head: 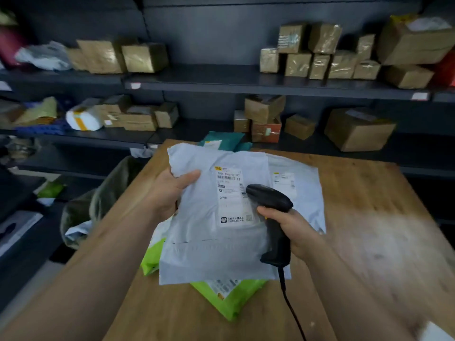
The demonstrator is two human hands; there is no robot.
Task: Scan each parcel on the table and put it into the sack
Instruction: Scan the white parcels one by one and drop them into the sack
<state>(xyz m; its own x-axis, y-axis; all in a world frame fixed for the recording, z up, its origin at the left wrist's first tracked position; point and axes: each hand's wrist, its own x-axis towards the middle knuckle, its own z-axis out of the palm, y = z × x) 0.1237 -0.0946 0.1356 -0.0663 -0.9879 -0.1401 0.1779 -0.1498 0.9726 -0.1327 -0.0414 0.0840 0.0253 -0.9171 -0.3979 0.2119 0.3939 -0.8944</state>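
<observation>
left hand (pixel 172 190): clamped on the left side of the grey parcel (pixel 211 242), thumb on top, fingers tucked underneath
right hand (pixel 295 232): wrapped tight round the handle of the black scanner (pixel 270 200)
scanner: its head sits right at the right edge of the parcel's white label (pixel 232 198), and the cable (pixel 290 308) runs off toward the near edge of the table (pixel 369 217)
grey parcel: held up over the middle of the table, label side facing up, bit crumpled at the top
green parcels (pixel 234 299): lying flat on the table under the held one, poking out on the near side and a bit on the left
second grey parcel (pixel 305 193): flat on the table behind the scanner, label up
teal parcel (pixel 221 141): right at the far edge of the table, mostly hidden
sack (pixel 98 200): olive-ish, mouth open, just beside the left edge of the table, something pale showing inside
shelves (pixel 246 80): dark, past the far edge, loaded with brown cardboard boxes
</observation>
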